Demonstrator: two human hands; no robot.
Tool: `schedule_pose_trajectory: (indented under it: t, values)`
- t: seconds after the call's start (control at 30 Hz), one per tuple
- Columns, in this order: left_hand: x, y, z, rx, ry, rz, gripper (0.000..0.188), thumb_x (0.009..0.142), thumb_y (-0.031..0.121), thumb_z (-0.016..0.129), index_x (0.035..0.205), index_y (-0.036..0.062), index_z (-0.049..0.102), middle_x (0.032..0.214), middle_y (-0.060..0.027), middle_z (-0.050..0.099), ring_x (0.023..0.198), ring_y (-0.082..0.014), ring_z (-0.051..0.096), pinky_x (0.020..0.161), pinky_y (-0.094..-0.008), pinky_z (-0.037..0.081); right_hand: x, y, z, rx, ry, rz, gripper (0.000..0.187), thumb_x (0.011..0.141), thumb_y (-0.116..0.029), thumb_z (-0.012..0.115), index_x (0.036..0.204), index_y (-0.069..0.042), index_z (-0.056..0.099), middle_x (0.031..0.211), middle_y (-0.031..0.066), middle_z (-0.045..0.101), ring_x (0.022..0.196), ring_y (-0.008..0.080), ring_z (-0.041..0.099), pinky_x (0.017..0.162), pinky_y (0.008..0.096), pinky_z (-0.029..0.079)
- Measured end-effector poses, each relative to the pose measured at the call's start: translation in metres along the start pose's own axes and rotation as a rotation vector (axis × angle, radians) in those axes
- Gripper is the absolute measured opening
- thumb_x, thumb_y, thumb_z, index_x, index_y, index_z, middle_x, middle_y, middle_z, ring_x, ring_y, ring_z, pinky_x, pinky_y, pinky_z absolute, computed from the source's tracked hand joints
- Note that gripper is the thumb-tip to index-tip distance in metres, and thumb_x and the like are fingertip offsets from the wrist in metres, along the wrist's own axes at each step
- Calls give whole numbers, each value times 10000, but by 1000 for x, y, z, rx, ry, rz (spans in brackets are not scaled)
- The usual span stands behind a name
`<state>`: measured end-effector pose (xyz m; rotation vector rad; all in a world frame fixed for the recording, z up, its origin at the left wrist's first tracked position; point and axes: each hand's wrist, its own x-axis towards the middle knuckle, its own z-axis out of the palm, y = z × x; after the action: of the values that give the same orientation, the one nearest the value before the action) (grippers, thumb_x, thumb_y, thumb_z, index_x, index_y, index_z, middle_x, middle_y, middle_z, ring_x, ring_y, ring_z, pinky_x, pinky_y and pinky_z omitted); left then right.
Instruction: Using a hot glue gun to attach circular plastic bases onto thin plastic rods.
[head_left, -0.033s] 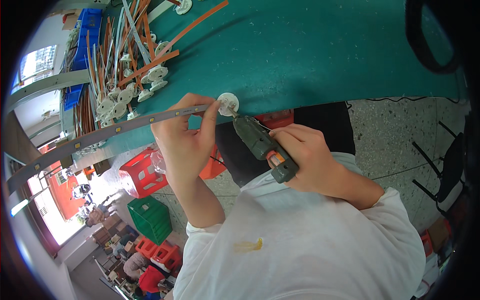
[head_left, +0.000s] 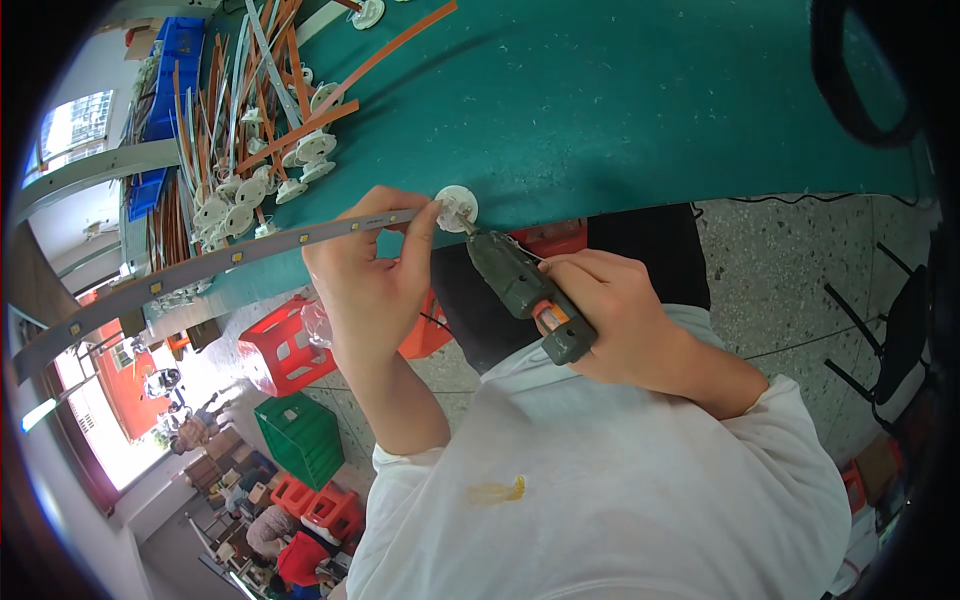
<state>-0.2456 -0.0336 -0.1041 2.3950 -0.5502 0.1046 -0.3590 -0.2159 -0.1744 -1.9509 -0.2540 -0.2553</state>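
My left hand pinches the end of a long grey LED strip between thumb and fingers. The strip runs off to the left, with small yellow LEDs spaced along it. At the pinched end is a round white plastic end cap, over the table's near edge. My right hand is closed around a dark green hot glue gun. Its nozzle points up and left, and the tip is at the cap, beside my left fingertips. The exact spot where tip and cap meet is too small to make out.
On the green table, a pile of orange and silver strips with white caps lies at the left, near a blue bin. Red crates and a green crate stand on the floor. A black chair is at right.
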Motion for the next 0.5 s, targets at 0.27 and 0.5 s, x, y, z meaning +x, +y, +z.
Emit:
schedule_pose_trajectory:
  t: [0.27, 0.5]
  values:
    - [-1, 2, -1, 17, 8, 44, 69, 796, 19, 753, 785, 5, 687, 682, -111, 682, 617, -188, 689, 521, -269, 470, 29, -25, -27, -117, -256, 152, 145, 746, -122, 707, 790, -3, 637, 741, 179, 644, 644, 359, 646, 520, 387, 482]
    - [3, -2, -5, 24, -13, 96, 59, 831, 8, 739, 824, -20, 688, 692, -87, 678, 642, -154, 676, 556, -245, 477, 46, -10, -86, 388, -407, 576, 145, 859, -115, 728, 841, -6, 633, 831, 100, 734, 570, 143, 650, 494, 286, 502]
